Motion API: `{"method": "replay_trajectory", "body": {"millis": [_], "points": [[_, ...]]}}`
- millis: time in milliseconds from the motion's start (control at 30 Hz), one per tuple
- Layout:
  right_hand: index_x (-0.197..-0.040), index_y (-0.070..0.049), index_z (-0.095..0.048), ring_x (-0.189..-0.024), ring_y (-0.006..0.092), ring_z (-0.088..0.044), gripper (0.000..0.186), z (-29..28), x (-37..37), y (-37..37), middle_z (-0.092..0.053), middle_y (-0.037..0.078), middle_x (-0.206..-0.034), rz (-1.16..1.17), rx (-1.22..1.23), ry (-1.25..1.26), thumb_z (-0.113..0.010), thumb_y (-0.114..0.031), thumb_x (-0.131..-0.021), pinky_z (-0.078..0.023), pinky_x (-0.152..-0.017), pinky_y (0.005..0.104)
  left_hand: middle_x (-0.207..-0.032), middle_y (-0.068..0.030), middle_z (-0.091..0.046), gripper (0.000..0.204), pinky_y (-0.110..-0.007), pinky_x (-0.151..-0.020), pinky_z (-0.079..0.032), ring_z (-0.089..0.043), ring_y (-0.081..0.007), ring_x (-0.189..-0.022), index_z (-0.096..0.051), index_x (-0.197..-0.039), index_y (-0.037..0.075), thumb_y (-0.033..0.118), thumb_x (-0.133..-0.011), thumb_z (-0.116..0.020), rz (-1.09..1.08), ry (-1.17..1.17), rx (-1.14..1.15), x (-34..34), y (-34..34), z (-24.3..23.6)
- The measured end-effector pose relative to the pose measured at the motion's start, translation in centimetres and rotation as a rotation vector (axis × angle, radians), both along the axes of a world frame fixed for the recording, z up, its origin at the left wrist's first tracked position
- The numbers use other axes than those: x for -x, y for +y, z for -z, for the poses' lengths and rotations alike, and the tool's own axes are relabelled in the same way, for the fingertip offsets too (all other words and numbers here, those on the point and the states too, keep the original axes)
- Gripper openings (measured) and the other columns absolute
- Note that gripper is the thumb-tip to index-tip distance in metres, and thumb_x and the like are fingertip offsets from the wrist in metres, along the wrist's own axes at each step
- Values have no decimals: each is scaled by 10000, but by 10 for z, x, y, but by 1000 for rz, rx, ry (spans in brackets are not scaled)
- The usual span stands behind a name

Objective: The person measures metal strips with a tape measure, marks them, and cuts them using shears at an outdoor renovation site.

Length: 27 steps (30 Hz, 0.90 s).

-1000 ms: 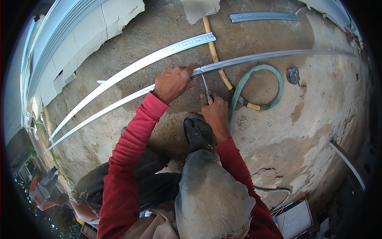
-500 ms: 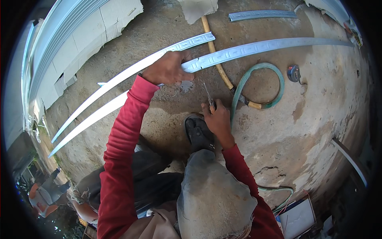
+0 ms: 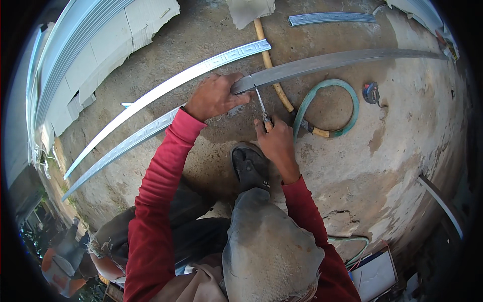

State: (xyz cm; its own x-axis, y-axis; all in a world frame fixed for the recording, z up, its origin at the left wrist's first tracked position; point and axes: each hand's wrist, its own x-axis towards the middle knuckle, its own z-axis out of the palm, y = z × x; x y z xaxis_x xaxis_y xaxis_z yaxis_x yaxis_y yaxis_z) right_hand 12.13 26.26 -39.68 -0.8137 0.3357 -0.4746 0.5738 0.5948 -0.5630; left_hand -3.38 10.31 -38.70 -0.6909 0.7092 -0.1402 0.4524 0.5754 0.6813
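Observation:
My left hand [image 3: 215, 96] is closed around a long, thin metal channel [image 3: 307, 68] that runs across the floor from lower left to far right. Right of that hand, the channel turns a plain dark grey face up; left of it, a bright embossed face shows. In my right hand [image 3: 276, 143] is a slim metal hand tool [image 3: 262, 103] with a brownish handle, its exact kind unclear. Its narrow tip meets the channel's near edge, beside a small dark mark. Beyond my left hand lies a second, shiny metal channel [image 3: 166, 94], untouched.
A yellow-and-green hose [image 3: 356, 100] loops on the stained concrete, passing under the held channel. A tape measure [image 3: 371, 92] lies right of it. A short metal piece [image 3: 332, 19] is at the back; stacked channels and board [image 3: 90, 65] stand far left. My shoe [image 3: 250, 166] is close below.
My left hand has turned the channel, so its right part shows a dark plain face instead of the bright embossed one. My right hand has brought the tool's tip up to the channel's edge.

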Motion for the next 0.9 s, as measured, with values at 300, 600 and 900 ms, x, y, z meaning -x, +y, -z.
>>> {"method": "replay_trajectory", "body": {"millis": [300,600,900], "points": [[-850,20,-617,-799,507,-656,352,2,2,-3,-672,297,-810,6,-44,47,-677,-321,-912,-522,-716,560,-707,-202,-660,556,-443,-638,-523,-673,-353,-633,-688,-1114,20,485,-818,-762,-69,5,40,-5,4,-2],[-846,22,-615,-792,506,-655,341,6,2,-4,-671,299,-808,-12,-60,102,-681,-306,-908,-519,-710,560,-685,-190,-667,576,-431,-641,-541,-677,-342,-613,-731,-1076,26,505,-762,-791,-149,75,66,-6,8,-7],[-837,15,-622,-767,500,-661,326,4,3,-4,-668,292,-766,-8,-91,121,-685,-298,-904,-526,-704,554,-689,-126,-701,686,-430,-658,-578,-718,-300,-674,-725,-1139,84,655,-758,-737,-134,144,165,-8,6,-4]]}}
